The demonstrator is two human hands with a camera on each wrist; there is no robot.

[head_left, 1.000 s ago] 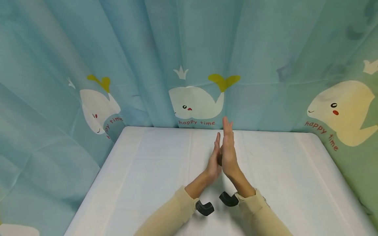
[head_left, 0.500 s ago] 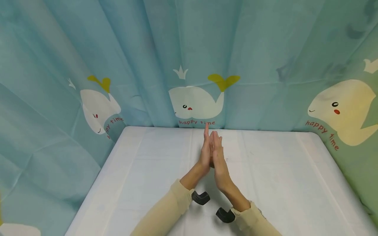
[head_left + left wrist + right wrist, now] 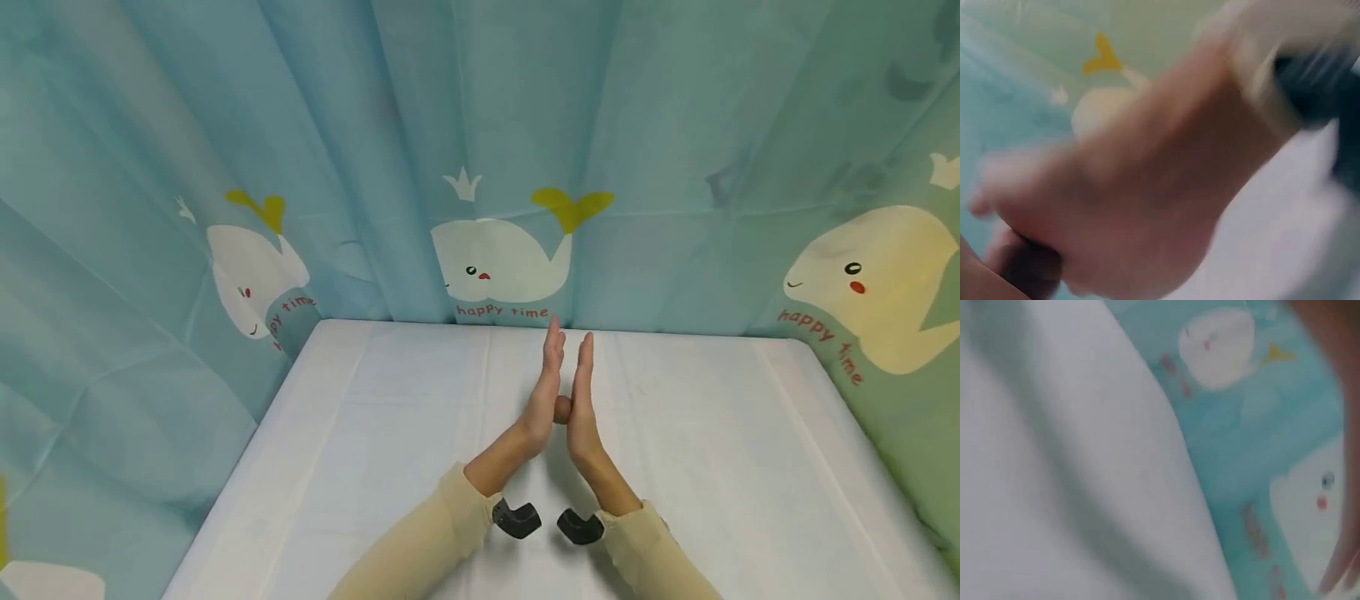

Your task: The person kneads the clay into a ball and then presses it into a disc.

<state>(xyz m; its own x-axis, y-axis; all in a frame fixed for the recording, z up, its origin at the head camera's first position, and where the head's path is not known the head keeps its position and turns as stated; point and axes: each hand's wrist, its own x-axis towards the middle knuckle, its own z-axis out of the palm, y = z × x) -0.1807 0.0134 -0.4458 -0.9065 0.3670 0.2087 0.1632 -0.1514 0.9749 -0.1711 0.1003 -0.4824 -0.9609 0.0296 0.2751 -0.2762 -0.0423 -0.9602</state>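
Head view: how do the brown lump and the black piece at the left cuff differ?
The brown lump is rounded; the black piece is bent. The lump sits between the left hand and right hand; the black piece, at the left cuff. The lump looks smaller than the black piece.

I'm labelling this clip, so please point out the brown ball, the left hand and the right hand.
Brown ball [image 3: 562, 410]: head view, middle of its visible surface.
Left hand [image 3: 545, 394]: head view, middle of the visible hand.
Right hand [image 3: 582, 408]: head view, middle of the visible hand.
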